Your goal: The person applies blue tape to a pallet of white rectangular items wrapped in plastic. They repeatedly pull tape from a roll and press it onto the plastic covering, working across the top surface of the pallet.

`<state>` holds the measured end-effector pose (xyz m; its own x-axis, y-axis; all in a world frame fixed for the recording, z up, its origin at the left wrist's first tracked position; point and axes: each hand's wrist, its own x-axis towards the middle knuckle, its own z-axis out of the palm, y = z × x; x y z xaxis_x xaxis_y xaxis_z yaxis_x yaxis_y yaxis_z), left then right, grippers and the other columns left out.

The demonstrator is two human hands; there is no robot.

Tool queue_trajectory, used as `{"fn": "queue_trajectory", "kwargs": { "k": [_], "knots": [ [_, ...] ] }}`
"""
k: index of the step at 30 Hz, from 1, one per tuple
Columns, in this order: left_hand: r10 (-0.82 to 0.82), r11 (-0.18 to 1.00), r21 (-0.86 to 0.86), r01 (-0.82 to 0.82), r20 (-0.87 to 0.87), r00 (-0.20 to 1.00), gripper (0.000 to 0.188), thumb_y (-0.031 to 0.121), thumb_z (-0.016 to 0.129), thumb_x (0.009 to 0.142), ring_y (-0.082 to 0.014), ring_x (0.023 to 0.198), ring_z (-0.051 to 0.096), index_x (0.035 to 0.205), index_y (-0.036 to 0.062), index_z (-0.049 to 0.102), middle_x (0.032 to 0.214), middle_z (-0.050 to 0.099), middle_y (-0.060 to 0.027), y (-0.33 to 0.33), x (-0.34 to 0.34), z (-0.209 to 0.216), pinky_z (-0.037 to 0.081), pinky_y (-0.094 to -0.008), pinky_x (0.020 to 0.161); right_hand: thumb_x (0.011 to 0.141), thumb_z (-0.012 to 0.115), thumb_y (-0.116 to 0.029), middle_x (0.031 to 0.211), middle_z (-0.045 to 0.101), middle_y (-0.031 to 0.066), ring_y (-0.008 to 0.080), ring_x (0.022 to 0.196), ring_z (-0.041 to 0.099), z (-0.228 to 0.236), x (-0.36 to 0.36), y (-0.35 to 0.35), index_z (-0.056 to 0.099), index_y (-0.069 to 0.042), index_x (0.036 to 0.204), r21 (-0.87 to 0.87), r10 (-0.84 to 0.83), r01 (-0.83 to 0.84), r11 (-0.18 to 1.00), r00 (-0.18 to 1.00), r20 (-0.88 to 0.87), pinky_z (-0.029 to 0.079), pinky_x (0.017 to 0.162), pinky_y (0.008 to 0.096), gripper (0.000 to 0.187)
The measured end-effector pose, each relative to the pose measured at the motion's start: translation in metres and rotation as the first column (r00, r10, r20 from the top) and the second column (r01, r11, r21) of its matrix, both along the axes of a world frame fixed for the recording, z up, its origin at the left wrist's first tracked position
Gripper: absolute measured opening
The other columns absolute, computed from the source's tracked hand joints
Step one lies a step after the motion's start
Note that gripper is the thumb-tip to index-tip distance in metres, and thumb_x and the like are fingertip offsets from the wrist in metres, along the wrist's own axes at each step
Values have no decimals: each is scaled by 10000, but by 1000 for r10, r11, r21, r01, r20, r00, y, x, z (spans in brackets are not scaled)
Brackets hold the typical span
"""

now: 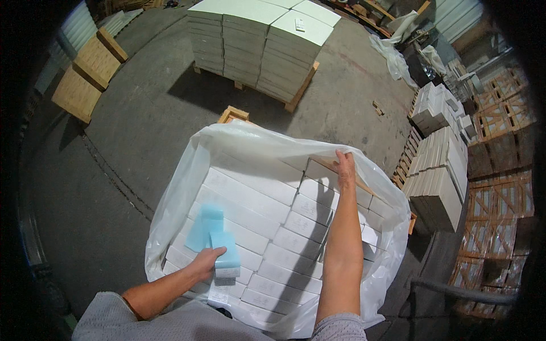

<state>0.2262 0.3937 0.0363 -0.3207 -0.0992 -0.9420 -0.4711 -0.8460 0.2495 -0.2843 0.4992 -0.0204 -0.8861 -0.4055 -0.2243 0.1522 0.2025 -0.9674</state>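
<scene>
My left hand (207, 263) is closed around a folded strip of light blue label backing (226, 250). One part of the strip is blurred, and a white label (219, 293) hangs at its near end. Beneath it lie rows of long white boxes (243, 193), packed inside a large bin lined with translucent plastic sheeting (176, 210). With the arm stretched forward, my right hand (345, 169) pinches the liner's edge at the far right. A small white box (369, 236) sits tilted on the rows beside my right forearm.
Beyond the bin, a pallet bears a tall stack of white panels (239, 54). To the right stand more white panels (435, 182) and wrapped wooden crates (495, 227). Wooden boards (85, 79) lean at the far left. A dark bar (463, 291) crosses the lower right.
</scene>
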Motion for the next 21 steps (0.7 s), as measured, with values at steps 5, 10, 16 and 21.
{"fn": "queue_trajectory", "kwargs": {
  "k": [5, 10, 16, 21],
  "knots": [
    [-21, 999, -27, 20, -54, 998, 477, 257, 572, 963, -271, 1045, 598, 1257, -111, 493, 1157, 593, -160, -3, 2, -7, 487, -422, 905, 941, 554, -405, 1275, 586, 215, 367, 1197, 546, -11, -24, -10, 500, 3, 1311, 417, 200, 2, 909, 875, -440, 387, 1008, 503, 554],
    [-180, 982, -73, 177, -45, 983, 456, 309, 581, 959, -235, 992, 606, 1188, -86, 576, 1095, 637, -140, -6, -4, -9, 484, -366, 870, 947, 465, -512, 1326, 549, 266, 433, 1254, 492, -26, -32, -12, 547, 23, 1286, 766, 347, 136, 628, 832, -433, 307, 1093, 523, 639],
    [-304, 949, -132, 288, -130, 944, 359, 287, 585, 965, -202, 936, 618, 1109, -39, 628, 1014, 657, -93, -12, -18, 10, 495, -345, 836, 948, 478, -486, 1177, 654, 205, 402, 1176, 557, -30, -15, -7, 695, -22, 1075, 943, 469, 26, 333, 863, -190, 331, 1058, 535, 528],
    [20, 1000, 14, -19, -104, 994, 343, 245, 566, 974, -233, 971, 630, 1152, -47, 590, 1051, 646, -110, -21, -29, 0, 517, -380, 867, 904, 611, -291, 1165, 677, 171, 322, 1082, 630, 3, 54, -14, 677, -7, 1139, 672, 282, 109, 733, 849, -446, 445, 967, 429, 375]
  ]
}}
